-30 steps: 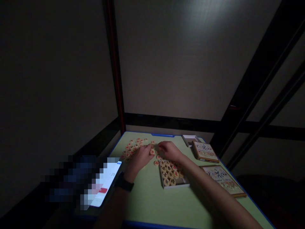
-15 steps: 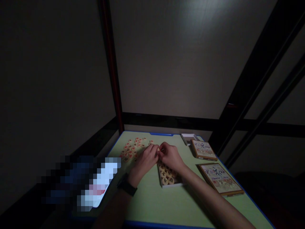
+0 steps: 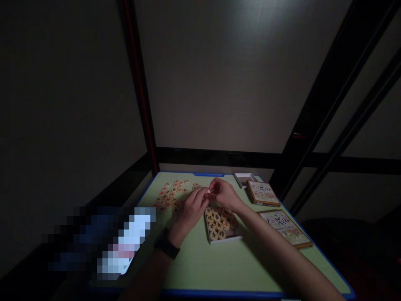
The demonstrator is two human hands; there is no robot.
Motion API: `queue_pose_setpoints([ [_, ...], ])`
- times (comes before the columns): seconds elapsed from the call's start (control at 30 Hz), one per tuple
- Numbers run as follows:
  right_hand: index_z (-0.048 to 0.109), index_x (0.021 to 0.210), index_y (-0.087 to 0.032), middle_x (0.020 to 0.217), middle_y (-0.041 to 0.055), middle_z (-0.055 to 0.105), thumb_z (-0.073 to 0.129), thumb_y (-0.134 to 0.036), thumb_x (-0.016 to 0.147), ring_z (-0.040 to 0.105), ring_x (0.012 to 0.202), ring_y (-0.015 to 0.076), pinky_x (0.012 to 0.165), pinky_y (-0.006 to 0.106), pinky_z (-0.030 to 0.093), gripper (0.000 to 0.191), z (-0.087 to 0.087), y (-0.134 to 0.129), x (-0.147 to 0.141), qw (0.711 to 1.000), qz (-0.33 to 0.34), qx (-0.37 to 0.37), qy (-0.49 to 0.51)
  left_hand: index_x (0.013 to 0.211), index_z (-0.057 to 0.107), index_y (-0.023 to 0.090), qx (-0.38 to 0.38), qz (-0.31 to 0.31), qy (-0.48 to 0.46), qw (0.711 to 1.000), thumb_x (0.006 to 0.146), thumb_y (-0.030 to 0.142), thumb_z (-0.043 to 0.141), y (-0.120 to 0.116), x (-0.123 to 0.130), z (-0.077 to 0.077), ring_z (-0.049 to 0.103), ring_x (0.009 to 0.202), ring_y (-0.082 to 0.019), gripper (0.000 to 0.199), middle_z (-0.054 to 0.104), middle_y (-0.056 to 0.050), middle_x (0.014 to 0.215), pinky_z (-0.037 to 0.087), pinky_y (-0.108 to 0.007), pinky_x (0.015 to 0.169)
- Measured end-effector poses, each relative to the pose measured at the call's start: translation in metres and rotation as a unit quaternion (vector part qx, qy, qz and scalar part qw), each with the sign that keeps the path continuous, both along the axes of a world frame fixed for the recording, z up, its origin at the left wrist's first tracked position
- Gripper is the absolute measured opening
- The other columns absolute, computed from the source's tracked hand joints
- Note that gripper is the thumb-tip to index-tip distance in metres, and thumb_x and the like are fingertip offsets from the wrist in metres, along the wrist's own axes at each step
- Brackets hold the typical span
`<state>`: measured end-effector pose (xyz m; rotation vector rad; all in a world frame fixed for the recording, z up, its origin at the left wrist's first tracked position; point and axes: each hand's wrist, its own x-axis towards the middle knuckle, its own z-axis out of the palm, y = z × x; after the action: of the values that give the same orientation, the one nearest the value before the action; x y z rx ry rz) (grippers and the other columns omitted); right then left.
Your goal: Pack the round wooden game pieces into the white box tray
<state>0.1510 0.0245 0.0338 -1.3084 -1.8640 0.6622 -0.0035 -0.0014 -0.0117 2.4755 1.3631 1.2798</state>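
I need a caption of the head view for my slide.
Left hand and right hand pinch a small pale thing above a green table, near a box of round pieces.

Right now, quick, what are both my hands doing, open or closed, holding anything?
Left hand: closed, fingertips on a small pale piece.
Right hand: fingers pinched close beside it; whether they grip anything can't be told.
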Motion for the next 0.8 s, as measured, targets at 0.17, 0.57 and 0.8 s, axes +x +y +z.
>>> queue_pose_setpoints([
  [0.17,0.059,0.087,-0.019,0.066,-0.0034,0.063,0.070,-0.020,0.069,0.055,0.058,0.0129,0.056,0.024,0.038,0.021,0.007,-0.016,0.015,0.999,-0.007,0.024,-0.045,0.126,0.055,0.021,-0.030,-0.043,0.001,0.999,0.088,0.023,0.055,-0.005,0.002,0.004,0.060,0.115,-0.021,0.038,0.063,-0.009,0.125,0.048,-0.035,0.106],
  [0.57,0.063,0.118,-0.014,0.092,0.0109,0.069,0.046,-0.018,0.094,0.066,0.076,0.0191,0.067,0.028,0.046,0.030,-0.017,-0.101,0.067,0.932,0.073,0.069,-0.349,0.135,0.048,0.018,-0.022,-0.107,0.005,0.994,0.082,0.023,0.049,-0.011,-0.008,0.018,0.047,0.128,-0.027,0.053,0.049,-0.013,0.135,0.038,-0.041,0.113],
  [0.8,0.065,0.112,-0.013,0.095,0.0114,0.065,0.042,-0.016,0.096,0.064,0.081,0.0189,0.072,0.028,0.046,0.028,-0.016,-0.097,0.067,0.903,0.079,0.047,-0.419,0.133,0.049,0.019,0.005,-0.100,-0.010,0.995,0.084,0.023,0.048,-0.007,-0.008,0.012,0.052,0.122,-0.026,0.049,0.051,-0.013,0.129,0.044,-0.041,0.107],
])
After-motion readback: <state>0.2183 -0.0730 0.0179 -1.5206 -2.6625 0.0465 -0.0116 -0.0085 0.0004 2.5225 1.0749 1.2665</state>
